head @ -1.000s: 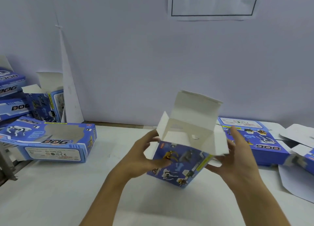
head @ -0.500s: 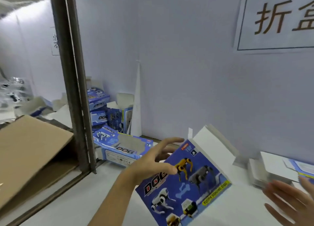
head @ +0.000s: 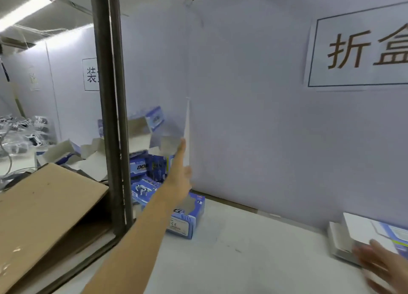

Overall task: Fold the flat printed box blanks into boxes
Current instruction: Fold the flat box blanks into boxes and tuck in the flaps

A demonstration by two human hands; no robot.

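My left hand [head: 180, 174] is stretched out toward the far left corner, fingers straight, holding nothing. Just beyond its fingertips a blue printed box [head: 146, 129] with open white flaps is blurred in the air above a pile of folded boxes [head: 143, 167]. One folded blue box [head: 187, 216] lies on the white table under my forearm. My right hand [head: 382, 269] hovers at the lower right with fingers spread, over the near edge of a stack of flat box blanks [head: 362, 229].
A dark metal post [head: 110, 108] stands left of my arm. A brown cardboard sheet [head: 42, 209] leans at the lower left. More white and blue boxes [head: 64, 153] lie behind the post. The grey wall carries a printed sign [head: 362, 48].
My left hand has let go of the folded box, which now flies toward the pile at far left. The view has swung left. My right hand has moved onto the blank stack.
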